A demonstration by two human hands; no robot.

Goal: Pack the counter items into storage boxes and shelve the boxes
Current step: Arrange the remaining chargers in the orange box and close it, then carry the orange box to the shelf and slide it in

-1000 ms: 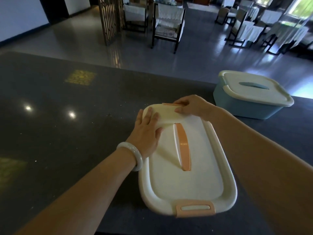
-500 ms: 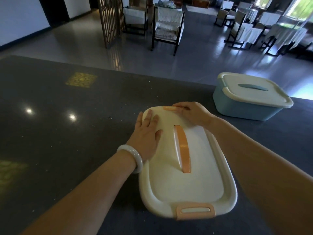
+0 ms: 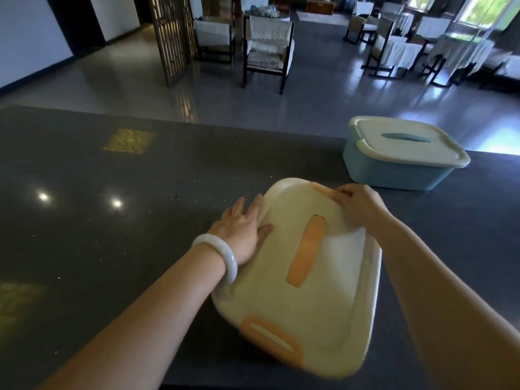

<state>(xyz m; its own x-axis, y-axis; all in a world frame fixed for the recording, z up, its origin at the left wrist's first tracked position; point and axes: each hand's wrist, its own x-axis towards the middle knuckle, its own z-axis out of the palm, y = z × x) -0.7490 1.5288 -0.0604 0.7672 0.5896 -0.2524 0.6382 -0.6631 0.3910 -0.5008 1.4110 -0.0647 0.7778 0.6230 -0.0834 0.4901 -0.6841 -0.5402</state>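
**Both hands on the cream box, far latch under the right fingers**

Head view: the cream storage box (image 3: 306,280) lies on the dark table (image 3: 112,235) directly below the camera, lid on. Its long axis runs away from the person and leans a little to the right, marked by the orange lid handle (image 3: 308,250) along the middle. An orange near-end latch (image 3: 270,337) faces the person; the far-end latch (image 3: 323,190) sits at the opposite short end.

The left hand (image 3: 242,235) rests flat on the left far part of the lid, fingers straight and spread, some of them reaching over the rim, thumb lying on the lid. It holds nothing and seems to steady the box. The right hand (image 3: 358,205) is at the far right corner, its fingers curled in and pinching the far-end latch. That hand is the nearer one to the far-end latch; the near-end latch lies closer to the body, between the two forearms, and neither hand touches it.

The blue storage box (image 3: 399,170) stands lidded farther back and to the right, well apart from the cream one.

In my judgement the step in hand is fastening the far-end latch, with shelving not yet begun.
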